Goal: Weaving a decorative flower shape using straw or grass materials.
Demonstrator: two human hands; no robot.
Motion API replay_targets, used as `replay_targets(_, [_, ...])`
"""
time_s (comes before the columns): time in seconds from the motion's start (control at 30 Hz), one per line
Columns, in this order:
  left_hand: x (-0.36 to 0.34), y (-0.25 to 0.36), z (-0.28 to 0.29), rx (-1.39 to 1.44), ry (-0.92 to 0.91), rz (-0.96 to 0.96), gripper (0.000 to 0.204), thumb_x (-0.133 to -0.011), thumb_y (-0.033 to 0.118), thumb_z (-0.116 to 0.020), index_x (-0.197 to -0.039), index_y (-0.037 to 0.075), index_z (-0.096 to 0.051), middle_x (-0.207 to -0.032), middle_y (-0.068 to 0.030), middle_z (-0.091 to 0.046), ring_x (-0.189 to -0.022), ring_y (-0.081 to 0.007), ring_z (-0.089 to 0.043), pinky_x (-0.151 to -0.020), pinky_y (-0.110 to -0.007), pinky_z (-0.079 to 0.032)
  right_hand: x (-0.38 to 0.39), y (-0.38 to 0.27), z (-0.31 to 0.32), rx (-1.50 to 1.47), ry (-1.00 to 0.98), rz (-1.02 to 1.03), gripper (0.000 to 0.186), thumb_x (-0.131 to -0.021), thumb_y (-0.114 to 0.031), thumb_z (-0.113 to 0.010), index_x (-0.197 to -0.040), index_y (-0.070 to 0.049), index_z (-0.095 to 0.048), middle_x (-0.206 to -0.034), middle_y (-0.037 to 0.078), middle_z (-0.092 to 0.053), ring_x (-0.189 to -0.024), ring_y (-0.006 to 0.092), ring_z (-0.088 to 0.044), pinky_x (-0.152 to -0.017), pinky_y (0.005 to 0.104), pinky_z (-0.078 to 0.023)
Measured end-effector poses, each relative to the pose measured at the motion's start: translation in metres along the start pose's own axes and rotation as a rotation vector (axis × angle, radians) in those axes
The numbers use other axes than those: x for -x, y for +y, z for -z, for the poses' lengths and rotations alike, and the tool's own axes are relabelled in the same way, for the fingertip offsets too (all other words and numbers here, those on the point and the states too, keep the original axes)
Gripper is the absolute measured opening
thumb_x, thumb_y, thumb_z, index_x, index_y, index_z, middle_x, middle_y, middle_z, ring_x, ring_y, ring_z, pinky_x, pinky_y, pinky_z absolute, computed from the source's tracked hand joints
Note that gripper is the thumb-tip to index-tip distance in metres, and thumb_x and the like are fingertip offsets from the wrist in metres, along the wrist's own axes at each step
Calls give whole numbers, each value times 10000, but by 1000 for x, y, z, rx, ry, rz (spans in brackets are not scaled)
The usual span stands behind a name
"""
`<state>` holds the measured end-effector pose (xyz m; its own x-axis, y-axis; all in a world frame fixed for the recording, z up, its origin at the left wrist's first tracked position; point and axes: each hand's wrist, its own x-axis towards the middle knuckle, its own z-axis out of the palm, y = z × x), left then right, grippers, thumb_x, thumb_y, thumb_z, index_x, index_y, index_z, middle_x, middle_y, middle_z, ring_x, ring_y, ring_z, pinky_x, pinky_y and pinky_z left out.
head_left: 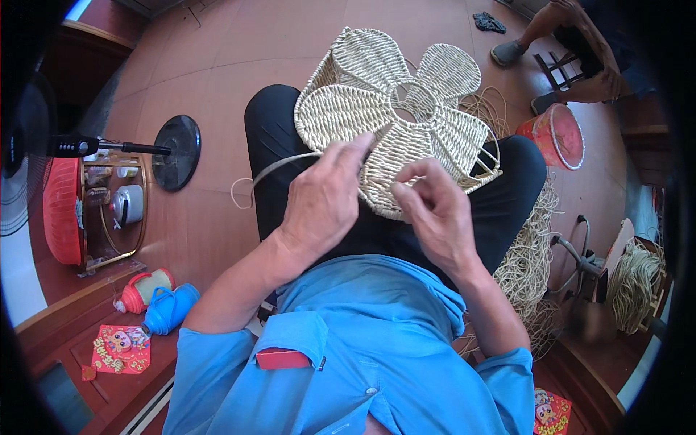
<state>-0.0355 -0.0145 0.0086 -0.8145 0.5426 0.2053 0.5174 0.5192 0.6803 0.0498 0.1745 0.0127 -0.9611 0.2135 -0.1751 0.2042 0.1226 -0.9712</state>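
A flower-shaped basket (348,112) of woven straw-coloured cord lies across my lap, with rounded petals around a ring-shaped centre. One petal on its right side shows bare frame wire and open gaps. Over the near left petals is my left hand (322,196), its fingers closed together at the weave. A pale flat strand (283,164) runs out from it to the left and ends in a loose loop. Beside its fingertips shows a thin brown pointed piece, too unclear to name. My right hand (438,210) is at the near petal, thumb and forefinger pinched; what they hold is hidden.
Loose cord (525,254) heaps beside my right leg, near a hank of cord (634,286) on a stand. A red bucket (554,138) stands at right, below another person's legs (536,36). At left are a fan base (177,154), a red basin (61,210) and a blue bottle (171,308).
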Motion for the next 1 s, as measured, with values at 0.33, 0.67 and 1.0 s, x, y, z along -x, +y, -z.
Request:
replay_targets(0.33, [-6, -28, 98, 1105, 109, 347, 347, -1188, 208, -564, -1437, -21, -638, -657, 90, -390, -543, -20, -435, -547, -211, -463, 13, 20, 130, -491, 234, -6, 123, -1139, -208, -665, -1191, -101, -634, -754, -110, -456, -555, -14, -367, -477, 205, -316])
replay_targets(0.67, [69, -194, 241, 1177, 700, 617, 285, -1136, 122, -656, -1389, -4, -689, -648, 84, -319, -519, -46, -258, -495, -255, -273, 62, 76, 228, -651, 426, -93, 95, -1170, -154, -619, -1257, -116, -612, -748, -122, -397, -521, -17, -283, -444, 201, -213])
replay_targets(1.0, [115, -342, 365, 928, 953, 810, 138, -1098, 123, -705, -968, 74, -708, -597, 55, -283, -475, -77, -279, -431, -267, -304, 76, 70, 232, -412, 316, -143, 114, -1166, -201, -629, -1232, -109, -617, -793, -127, -435, -558, -34, -295, -473, 189, -217])
